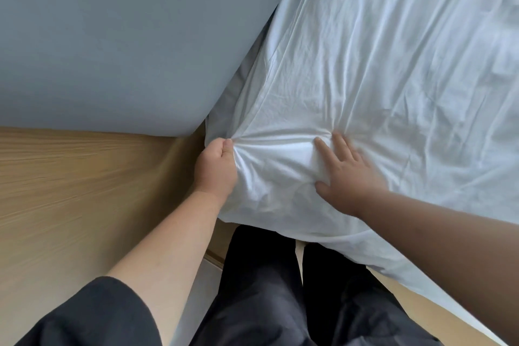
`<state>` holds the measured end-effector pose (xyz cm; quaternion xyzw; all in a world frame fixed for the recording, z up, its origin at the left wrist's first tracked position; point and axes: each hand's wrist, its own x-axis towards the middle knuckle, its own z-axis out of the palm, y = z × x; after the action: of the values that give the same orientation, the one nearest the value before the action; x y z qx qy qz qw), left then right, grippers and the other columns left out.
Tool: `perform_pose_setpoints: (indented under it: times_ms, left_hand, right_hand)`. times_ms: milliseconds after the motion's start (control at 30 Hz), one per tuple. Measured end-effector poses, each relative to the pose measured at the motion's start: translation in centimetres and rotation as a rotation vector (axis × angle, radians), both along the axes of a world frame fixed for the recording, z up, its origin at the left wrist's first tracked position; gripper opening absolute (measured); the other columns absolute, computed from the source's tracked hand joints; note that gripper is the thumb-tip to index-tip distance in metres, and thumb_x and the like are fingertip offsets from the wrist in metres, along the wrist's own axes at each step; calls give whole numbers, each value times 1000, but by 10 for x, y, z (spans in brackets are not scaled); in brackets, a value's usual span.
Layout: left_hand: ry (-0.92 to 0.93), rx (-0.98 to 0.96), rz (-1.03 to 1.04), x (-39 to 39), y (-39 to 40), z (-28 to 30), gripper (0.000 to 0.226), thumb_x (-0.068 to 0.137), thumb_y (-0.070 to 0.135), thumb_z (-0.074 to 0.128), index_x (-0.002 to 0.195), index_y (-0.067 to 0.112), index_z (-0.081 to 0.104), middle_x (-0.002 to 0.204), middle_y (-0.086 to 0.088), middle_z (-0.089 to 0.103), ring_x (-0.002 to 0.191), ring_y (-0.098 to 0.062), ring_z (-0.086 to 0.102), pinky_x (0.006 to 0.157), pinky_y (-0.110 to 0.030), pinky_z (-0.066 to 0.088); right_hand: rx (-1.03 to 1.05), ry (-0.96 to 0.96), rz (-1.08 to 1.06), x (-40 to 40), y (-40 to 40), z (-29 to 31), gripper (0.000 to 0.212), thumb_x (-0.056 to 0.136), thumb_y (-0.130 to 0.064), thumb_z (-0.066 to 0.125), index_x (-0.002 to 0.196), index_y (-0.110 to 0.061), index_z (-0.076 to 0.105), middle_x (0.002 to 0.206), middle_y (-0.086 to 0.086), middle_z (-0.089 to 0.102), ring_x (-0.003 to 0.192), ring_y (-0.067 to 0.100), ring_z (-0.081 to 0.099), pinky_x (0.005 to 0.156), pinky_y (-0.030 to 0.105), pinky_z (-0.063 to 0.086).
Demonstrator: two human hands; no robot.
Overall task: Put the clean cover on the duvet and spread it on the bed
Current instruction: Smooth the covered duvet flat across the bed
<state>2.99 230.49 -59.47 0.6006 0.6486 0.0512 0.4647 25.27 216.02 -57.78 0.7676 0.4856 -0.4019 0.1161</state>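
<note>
Two hands work the corner of a white covered duvet.

The left hand (pixel 217 166) pinches a gather of the white duvet cover (pixel 379 70) at its corner, creases fanning out from the grip. Just to the right of that grip the right hand (pixel 344 174) lies flat with fingers spread on the fabric. Behind the grip runs a grey-blue wall (pixel 126 36); below it stand black trousers (pixel 266 289) on a wooden floor (pixel 70 191).

The white duvet cover (pixel 379 70) lies spread over the bed, full of wrinkles; its near corner is bunched into folds; its edge hangs over the bed's side.
</note>
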Motion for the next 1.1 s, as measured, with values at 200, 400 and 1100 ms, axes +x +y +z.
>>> perform_pose_setpoints:
  times_ms: [200, 400, 1100]
  left_hand:
    - [144, -20, -174, -44, 40, 4, 34, 106, 31, 43, 92, 9, 63, 92, -4, 65, 91, -33, 59, 71, -34, 42]
    - [345, 175, -313, -52, 45, -19, 39, 108, 31, 38, 79, 7, 49, 69, -9, 52, 64, -32, 46, 55, -33, 31]
    - [319, -430, -509, -80, 25, -12, 23, 84, 44, 78, 102, 35, 67, 101, 11, 69, 94, -16, 65, 77, -31, 47]
  right_hand:
    - [127, -36, 30, -4, -24, 23, 86, 94, -50, 50, 161, -31, 0, 170, 1, -14, 156, 18, -15, 122, 32, -12]
    - [175, -26, -37, 2, -14, 10, 80, 95, -41, 48, 162, -26, 8, 171, 0, -6, 156, 16, -10, 125, 35, -6]
    - [-123, -66, 228, 22, -51, -17, 123, 87, -69, 51, 134, -23, -53, 147, 4, -53, 145, 25, -40, 121, 51, -19]
